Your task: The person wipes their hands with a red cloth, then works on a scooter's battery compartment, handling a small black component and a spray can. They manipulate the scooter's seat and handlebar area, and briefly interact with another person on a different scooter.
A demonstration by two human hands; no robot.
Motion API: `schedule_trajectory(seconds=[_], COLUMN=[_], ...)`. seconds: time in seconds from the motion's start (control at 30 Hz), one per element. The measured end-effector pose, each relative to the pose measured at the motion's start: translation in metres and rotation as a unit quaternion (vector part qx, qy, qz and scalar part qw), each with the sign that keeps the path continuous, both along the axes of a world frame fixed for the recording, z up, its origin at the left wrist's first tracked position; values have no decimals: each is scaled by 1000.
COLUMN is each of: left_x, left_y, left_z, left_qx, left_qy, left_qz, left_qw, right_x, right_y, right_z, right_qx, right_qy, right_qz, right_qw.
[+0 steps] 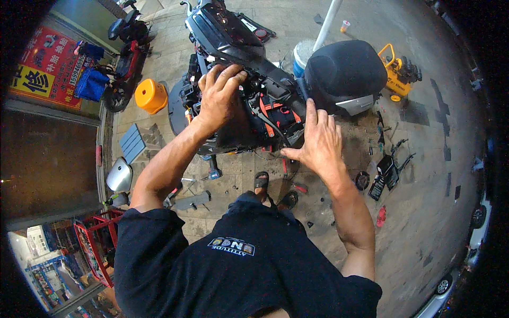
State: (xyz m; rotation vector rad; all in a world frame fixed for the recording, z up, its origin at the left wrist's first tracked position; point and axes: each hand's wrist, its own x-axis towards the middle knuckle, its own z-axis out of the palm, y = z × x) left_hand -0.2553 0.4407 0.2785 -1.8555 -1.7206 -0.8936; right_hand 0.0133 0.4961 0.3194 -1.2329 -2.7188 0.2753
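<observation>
- Left hand [220, 100]: fingers bent onto the dark scooter [241, 131]; whether it grips, I cannot tell.
- Right hand [322, 139]: thumb and fingers spread wide at the scooter's right edge.
- Scooter: between and beyond both hands.
- Orange stool [150, 97]: left of the scooter.

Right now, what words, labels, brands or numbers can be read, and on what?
Wording not copied here, only where it stands.
Red-and-yellow sign: large characters and a number, readable.
Black shirt: chest print, upside down in view, readable.
Yellow machine: dark lettering, too small to read.
Black panel on the ground: white print, too small.
</observation>
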Motion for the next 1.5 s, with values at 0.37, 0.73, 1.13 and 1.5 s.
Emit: schedule_trajectory(seconds=[0.37,0.73,1.13,1.5], left_x=[-3,-2,-1,-8], left_y=[3,10,8,8], left_z=[-1,-8,-7,-15], left_qx=[16,44,30,18], left_qy=[15,10,13,16], left_qz=[0,-19,-6,-11], left_qw=[1000,999,999,1000], right_x=[8,6,-3,3], right_y=[12,18,3,10], right_z=[-1,-2,-2,1], right_qx=[-31,-30,18,-1], right_qy=[66,30,-11,-15], right_qz=[31,21,14,35], right_qw=[997,999,1000,999])
